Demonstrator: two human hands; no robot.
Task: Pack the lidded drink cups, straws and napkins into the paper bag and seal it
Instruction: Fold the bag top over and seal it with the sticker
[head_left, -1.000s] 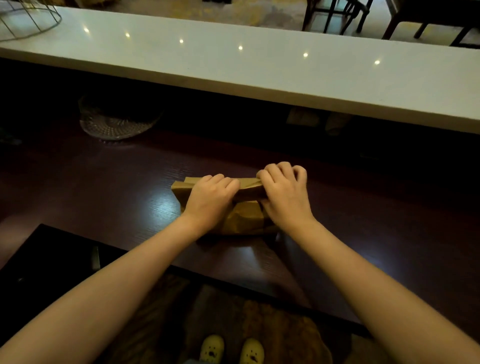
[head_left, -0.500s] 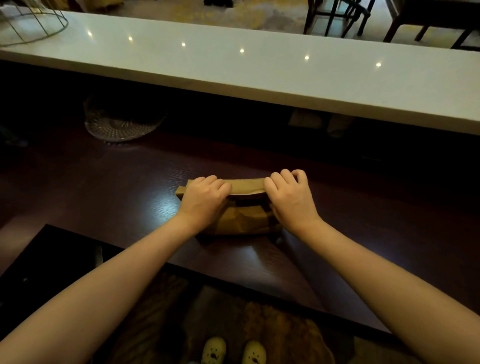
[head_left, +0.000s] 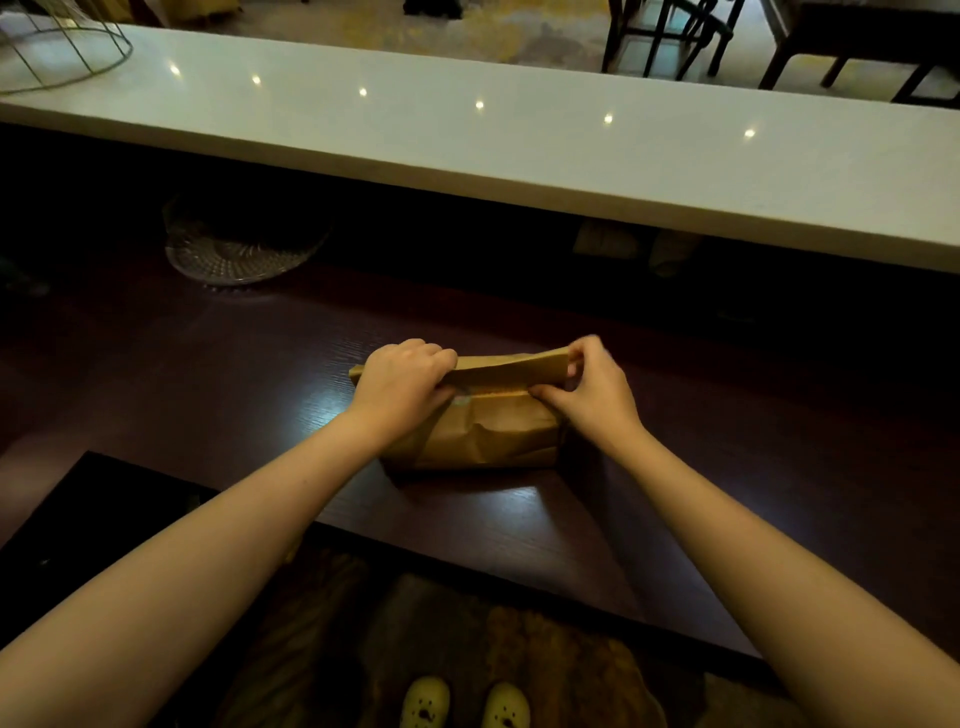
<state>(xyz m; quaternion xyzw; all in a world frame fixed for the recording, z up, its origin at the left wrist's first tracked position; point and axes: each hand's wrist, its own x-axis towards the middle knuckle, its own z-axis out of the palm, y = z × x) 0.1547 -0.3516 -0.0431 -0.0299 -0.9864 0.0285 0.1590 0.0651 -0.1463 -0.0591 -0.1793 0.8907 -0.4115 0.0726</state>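
A brown paper bag stands on the dark wooden counter, its top folded over into a flat band. My left hand grips the left end of that folded top. My right hand pinches the right end of the fold between thumb and fingers. A pale bit of something shows in the gap under the fold near my left hand. Cups, straws and napkins are hidden from view.
A clear glass dish sits at the back left of the counter. A raised white ledge runs across behind it, with a wire basket at its left end. Chairs stand beyond. A black panel lies front left.
Both hands slid apart from the middle of the folded top to its two ends. The fold now shows between them, and the right hand changed from pressing down to pinching the end.
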